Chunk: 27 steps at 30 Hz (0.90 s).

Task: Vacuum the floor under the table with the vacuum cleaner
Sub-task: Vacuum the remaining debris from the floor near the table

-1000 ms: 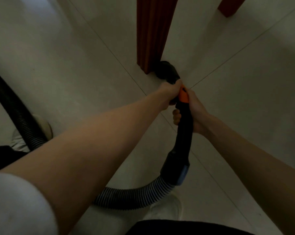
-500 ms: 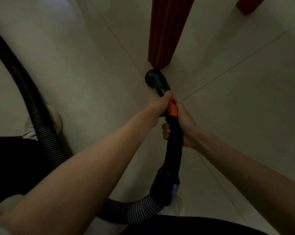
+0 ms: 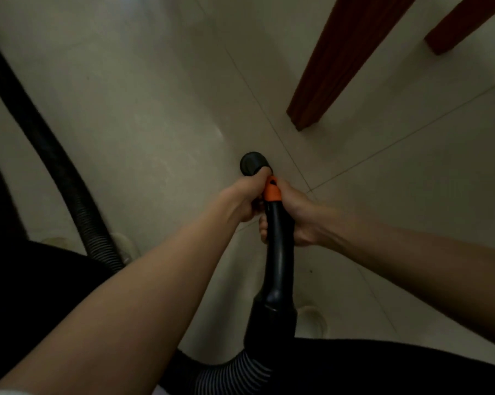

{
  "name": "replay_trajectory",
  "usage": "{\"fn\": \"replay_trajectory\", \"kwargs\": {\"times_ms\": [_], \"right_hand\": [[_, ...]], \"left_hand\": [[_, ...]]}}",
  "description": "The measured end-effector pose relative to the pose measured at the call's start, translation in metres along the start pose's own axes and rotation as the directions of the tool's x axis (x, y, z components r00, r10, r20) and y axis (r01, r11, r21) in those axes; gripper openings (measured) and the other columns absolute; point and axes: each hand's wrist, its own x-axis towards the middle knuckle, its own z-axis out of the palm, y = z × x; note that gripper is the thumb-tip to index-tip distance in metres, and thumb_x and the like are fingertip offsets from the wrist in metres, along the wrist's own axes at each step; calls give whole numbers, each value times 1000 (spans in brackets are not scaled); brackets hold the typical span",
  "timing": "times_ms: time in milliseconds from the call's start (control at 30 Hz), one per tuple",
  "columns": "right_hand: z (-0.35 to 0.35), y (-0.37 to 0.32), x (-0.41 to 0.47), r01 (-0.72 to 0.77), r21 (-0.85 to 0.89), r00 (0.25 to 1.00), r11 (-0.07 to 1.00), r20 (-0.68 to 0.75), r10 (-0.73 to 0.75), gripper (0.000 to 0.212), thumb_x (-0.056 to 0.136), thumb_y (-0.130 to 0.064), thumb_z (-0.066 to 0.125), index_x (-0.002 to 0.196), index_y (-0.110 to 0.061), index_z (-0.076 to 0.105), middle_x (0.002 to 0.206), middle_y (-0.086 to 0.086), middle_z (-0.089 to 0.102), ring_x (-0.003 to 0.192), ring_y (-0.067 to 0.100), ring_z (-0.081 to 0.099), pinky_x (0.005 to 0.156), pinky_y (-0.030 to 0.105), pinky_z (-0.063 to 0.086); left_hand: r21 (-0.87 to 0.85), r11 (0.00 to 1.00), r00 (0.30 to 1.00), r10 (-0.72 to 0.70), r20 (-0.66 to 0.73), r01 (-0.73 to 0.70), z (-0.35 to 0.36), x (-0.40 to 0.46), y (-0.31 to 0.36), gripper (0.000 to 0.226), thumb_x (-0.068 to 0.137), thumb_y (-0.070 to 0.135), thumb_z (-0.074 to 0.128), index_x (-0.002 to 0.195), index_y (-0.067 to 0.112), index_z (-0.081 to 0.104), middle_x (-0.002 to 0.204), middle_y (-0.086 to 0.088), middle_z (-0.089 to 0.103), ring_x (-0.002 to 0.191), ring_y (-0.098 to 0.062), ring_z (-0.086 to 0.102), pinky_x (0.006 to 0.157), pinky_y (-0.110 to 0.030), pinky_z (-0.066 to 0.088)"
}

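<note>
I hold a black vacuum wand (image 3: 277, 266) with an orange collar (image 3: 272, 192) in both hands. My left hand (image 3: 247, 198) grips it near the collar, and my right hand (image 3: 294, 215) grips it just behind that. The round black nozzle (image 3: 252, 163) points down at the pale tiled floor (image 3: 155, 109), left of and nearer than a dark red wooden table leg (image 3: 329, 67). Whether the nozzle touches the tiles I cannot tell. The ribbed hose (image 3: 229, 374) curves off from the wand's lower end.
A second red wooden leg (image 3: 462, 24) stands at the top right. The black ribbed hose (image 3: 61, 178) runs along the left side of the floor. My dark trousers fill the bottom, with a pale shoe (image 3: 311, 320) near the wand.
The nozzle has drawn back from the foot of the table leg, toward me and to the left. Both hands keep their grip on the wand.
</note>
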Motion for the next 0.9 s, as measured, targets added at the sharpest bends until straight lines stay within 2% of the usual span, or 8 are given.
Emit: {"fn": "replay_trajectory", "kwargs": {"times_ms": [167,267,367,467,667,767,833,900], "right_hand": [[35,22,-10,-96,11,992,995,-80,96,66,94,-66,29,75,-5,47,43,9,43,32,20,43,37,21,43],[53,25,-16,-131,3,986,991,-100,131,67,94,-66,26,72,-6,45,41,8,42,30,18,42,36,19,41],[73,18,-10,-126,-70,989,990,-89,120,71,94,-67,23,71,-5,46,41,8,43,29,18,44,35,18,41],[99,-5,4,-111,-233,994,966,-40,104,70,95,-65,22,72,-4,46,42,9,43,29,18,44,35,18,41],[158,-58,39,10,-489,997,872,66,26,62,97,-59,28,78,-3,46,45,10,43,31,17,46,36,18,42],[175,-80,43,78,-499,993,863,116,-22,59,96,-60,34,84,-4,48,45,9,45,34,17,47,38,20,44],[181,-88,35,115,-479,988,870,145,-51,61,93,-63,38,88,-4,50,49,10,47,38,18,49,40,23,45],[185,-93,17,158,-446,984,881,143,-104,62,90,-65,43,85,-3,52,52,10,49,41,19,50,42,24,46]], "left_hand": [[2,994,992,-106,71,106,-29,-27,-15,33,98,36,40,70,18,45,64,0,44,55,-11,44,36,-15,39],[-23,989,986,-144,78,146,-41,-38,-20,34,98,37,40,69,18,44,63,0,43,55,-11,42,41,-18,39],[-128,984,992,-124,-4,122,-59,-42,-14,32,96,36,44,70,17,45,62,-1,44,49,-11,44,46,-21,37],[-265,964,988,-49,-144,10,-89,-40,5,31,96,32,46,70,16,46,61,-2,46,31,-6,46,34,-14,36],[-444,889,963,-10,-269,-114,-157,-30,53,27,98,29,45,75,14,50,67,-3,50,55,-12,48,34,-15,42],[-515,841,960,17,-281,-165,-174,-30,76,20,98,28,44,88,12,53,73,-4,53,61,-12,51,48,-25,48],[-545,814,959,50,-280,-201,-176,-40,90,20,99,28,43,96,11,53,77,-5,56,67,-14,54,56,-26,47],[-531,813,955,100,-278,-240,-174,-60,107,22,99,28,43,94,9,54,78,-5,58,68,-13,56,58,-24,47]]}}
